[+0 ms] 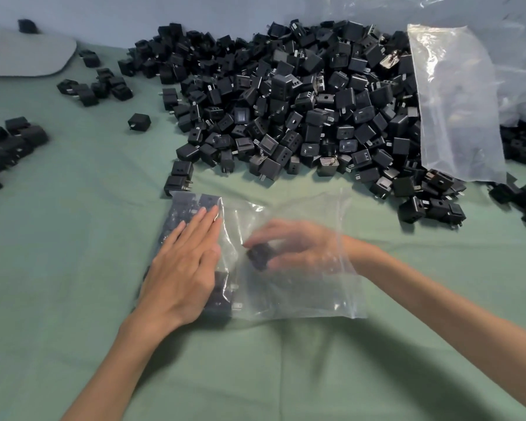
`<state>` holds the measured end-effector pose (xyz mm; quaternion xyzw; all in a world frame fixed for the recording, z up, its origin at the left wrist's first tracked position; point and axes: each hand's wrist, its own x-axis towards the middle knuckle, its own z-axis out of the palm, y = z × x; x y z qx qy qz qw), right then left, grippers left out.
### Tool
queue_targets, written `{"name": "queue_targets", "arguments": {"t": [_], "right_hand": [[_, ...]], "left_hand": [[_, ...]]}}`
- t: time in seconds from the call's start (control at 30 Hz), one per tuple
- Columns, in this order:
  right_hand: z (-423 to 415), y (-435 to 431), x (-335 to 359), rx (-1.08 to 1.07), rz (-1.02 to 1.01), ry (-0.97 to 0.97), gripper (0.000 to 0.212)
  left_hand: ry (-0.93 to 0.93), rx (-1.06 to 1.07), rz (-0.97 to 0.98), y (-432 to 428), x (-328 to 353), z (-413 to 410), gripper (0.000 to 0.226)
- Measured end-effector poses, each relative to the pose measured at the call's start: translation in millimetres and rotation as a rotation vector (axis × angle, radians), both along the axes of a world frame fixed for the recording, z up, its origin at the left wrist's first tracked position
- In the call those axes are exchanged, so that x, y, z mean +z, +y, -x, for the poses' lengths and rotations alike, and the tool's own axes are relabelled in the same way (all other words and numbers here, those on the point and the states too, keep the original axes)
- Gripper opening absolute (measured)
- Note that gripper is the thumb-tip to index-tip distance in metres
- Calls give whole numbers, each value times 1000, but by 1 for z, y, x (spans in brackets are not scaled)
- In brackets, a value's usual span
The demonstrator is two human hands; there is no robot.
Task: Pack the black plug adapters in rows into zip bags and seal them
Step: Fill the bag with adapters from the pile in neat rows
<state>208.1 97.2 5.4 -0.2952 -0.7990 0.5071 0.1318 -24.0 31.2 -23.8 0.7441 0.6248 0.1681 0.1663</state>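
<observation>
Left hand (182, 268): flat, fingers straight, pressing on the zip bag (301, 296) over the packed adapters (192, 208).
Right hand (298, 247): inside the bag, blurred, fingers curled around one black plug adapter (258, 256).
Zip bag: lies flat on the green cloth (73, 238), long axis left to right, mouth to the right.
Packed adapters: a row at the bag's left end, running near to far; one's prongs point right.
Markings: too blurred to read.
Pile of adapters (286, 101): behind the bag, beside a large clear bag (456, 101).

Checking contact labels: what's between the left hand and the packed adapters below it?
Head view: only zip bag film. Left hand lies flat on it, packed adapters underneath inside.
</observation>
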Motion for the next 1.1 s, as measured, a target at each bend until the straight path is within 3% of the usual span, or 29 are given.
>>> {"name": "queue_targets", "arguments": {"t": [0.03, 0.07, 0.1, 0.13, 0.17, 0.2, 0.27, 0.3, 0.33, 0.47, 0.67, 0.8, 0.87, 0.97, 1.1], "right_hand": [[11, 0, -5, -40, -216, -62, 37], [23, 8, -5, -253, -433, -193, 37], [62, 13, -27, -267, -478, -295, 40], [106, 3, -45, -270, -520, -537, 46], [130, -7, -56, -419, -552, -705, 51], [131, -9, -60, -437, -521, -649, 51], [60, 5, -40, -169, -540, -366, 41], [33, -5, -35, -165, -621, -153, 38], [21, -11, -31, -43, -530, -56, 38], [20, -3, -44, 89, -705, -168, 41], [34, 4, -43, 5, -534, -41, 49], [44, -1, -47, -57, -487, 40, 23], [43, -5, -44, -29, -516, 46, 23], [44, -4, -44, 34, -556, 50, 30], [47, -6, -45, -37, -468, 127, 23]], "left_hand": [[-9, 2, -2, 0, 1, 0, 73], [-13, 3, -5, 0, 2, -1, 75], [-12, 5, -9, -1, 2, -1, 76], [-11, 7, -10, -1, 3, -1, 77], [-11, 7, -8, -1, 3, 0, 78], [-14, 6, -6, -1, 3, 0, 78], [-16, 6, -11, -1, 1, 0, 77], [-10, 7, -13, -1, 1, 0, 76], [-2, 6, -12, -1, 0, 0, 75], [-11, 2, -13, -2, -2, 1, 69], [-91, 18, -18, -3, 0, -1, 72], [-70, 5, -19, -3, 1, 0, 71], [-59, 5, -17, -2, 0, 0, 69], [-5, 13, -26, -1, -2, 0, 66], [181, 5, -61, 0, -5, -1, 72]]}}
